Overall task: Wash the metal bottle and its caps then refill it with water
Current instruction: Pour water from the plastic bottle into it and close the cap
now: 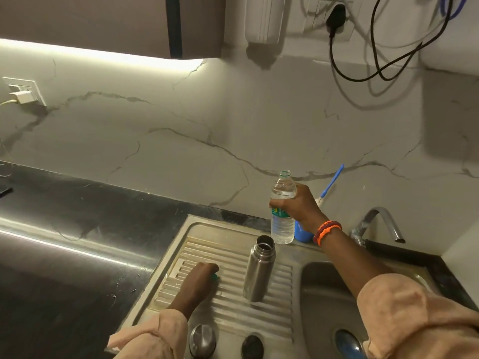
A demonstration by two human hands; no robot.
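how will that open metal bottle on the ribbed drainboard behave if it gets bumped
The metal bottle is tall, narrow and upright on the ridged drainboard, so it probably tips easily. It is uncapped and looks empty, so likely light. On its side, its round body would likely roll.

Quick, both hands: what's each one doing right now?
Left hand: fingers curled on a small green cap, on the drainboard.
Right hand: gripping the clear plastic bottle.

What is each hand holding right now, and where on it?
The right hand grips the plastic water bottle around its middle. The left hand covers a small green thing on the drainboard, apparently pinching it.
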